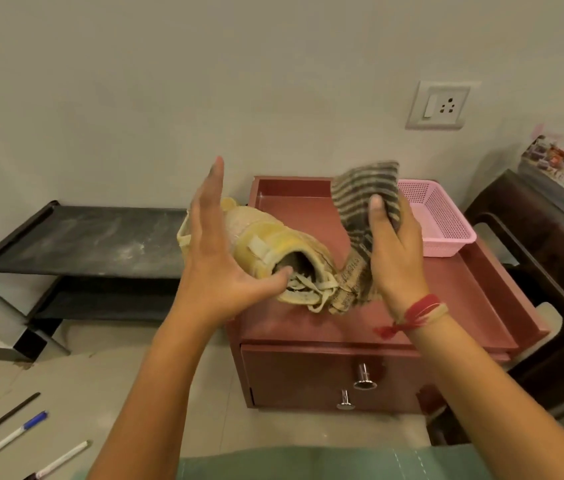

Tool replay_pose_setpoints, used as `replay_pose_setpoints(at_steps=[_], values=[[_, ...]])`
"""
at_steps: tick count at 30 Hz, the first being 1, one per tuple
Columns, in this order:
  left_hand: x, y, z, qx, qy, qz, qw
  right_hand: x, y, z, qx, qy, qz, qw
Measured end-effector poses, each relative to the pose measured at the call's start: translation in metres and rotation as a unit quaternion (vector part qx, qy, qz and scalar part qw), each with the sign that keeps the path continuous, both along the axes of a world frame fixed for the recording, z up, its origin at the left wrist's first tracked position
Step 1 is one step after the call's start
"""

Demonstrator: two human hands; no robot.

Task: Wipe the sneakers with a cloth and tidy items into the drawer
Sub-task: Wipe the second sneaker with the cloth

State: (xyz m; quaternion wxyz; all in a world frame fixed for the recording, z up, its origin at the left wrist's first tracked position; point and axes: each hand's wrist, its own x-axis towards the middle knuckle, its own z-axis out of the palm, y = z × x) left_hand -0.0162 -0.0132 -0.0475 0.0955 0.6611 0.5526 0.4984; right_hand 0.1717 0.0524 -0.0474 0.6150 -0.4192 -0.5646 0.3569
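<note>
Since wiping seems the step in hand, the sneaker wants firm bracing before the cloth rubs it. Far left of the red drawer unit, pens lie on the floor, slim and hard, and a dusty black shoe rack stands by the wall. Over the unit's left edge the left hand spreads straight fingers along the sneaker, thumb reaching into its mouth; curling those fingers round the heel would likely steady it better. The shoe is yellowish, fuzzy and soft, its flat laces hanging loose, so short strokes should avoid snagging them. Above the unit's lipped top, the right hand grips a limp, striped woven cloth; bunching it tighter would give a firmer pad. A pink perforated plastic basket sits at the unit's back right corner.
</note>
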Motion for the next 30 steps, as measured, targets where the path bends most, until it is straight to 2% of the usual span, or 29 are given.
replay_pose_setpoints(at_steps=[2, 4, 7, 8, 10, 13, 14, 18, 20, 22, 25, 30], values=[[0.003, 0.000, 0.001, 0.012, 0.020, -0.010, 1.000, -0.011, -0.012, 0.011, 0.052, -0.068, 0.033, 0.996], [0.006, 0.002, 0.001, 0.035, 0.035, -0.028, 0.998, -0.025, -0.025, 0.014, 0.128, -0.164, 0.099, 0.973], [0.009, 0.000, 0.000, 0.044, 0.060, -0.035, 0.997, -0.037, -0.030, 0.017, 0.195, -0.365, 0.192, 0.890], [0.009, -0.002, 0.001, 0.045, 0.067, -0.033, 0.996, -0.036, -0.026, 0.020, 0.194, -0.390, 0.215, 0.874], [0.008, -0.002, 0.001, 0.052, 0.074, -0.043, 0.995, -0.034, -0.018, 0.022, 0.170, -0.362, 0.255, 0.880], [0.004, 0.003, 0.002, 0.060, 0.068, -0.062, 0.994, -0.024, -0.007, 0.010, 0.054, -0.236, 0.258, 0.936], [0.002, 0.004, 0.001, 0.056, 0.068, -0.057, 0.995, -0.017, -0.002, 0.001, 0.014, -0.218, 0.242, 0.945], [-0.005, 0.000, -0.001, 0.020, 0.060, -0.045, 0.997, 0.007, 0.009, -0.020, -0.127, -0.229, 0.191, 0.946], [-0.004, -0.001, -0.002, 0.016, 0.065, -0.052, 0.996, -0.001, 0.001, -0.012, -0.089, -0.189, 0.179, 0.961], [-0.003, -0.002, -0.005, 0.017, 0.062, -0.061, 0.996, -0.022, -0.015, 0.003, -0.009, -0.159, 0.221, 0.962], [-0.007, -0.006, -0.012, 0.024, 0.045, -0.061, 0.997, -0.046, -0.027, 0.001, 0.070, -0.246, 0.263, 0.930], [-0.024, -0.015, -0.022, -0.001, 0.011, -0.043, 0.999, -0.034, 0.000, -0.042, 0.014, -0.230, 0.219, 0.948]])
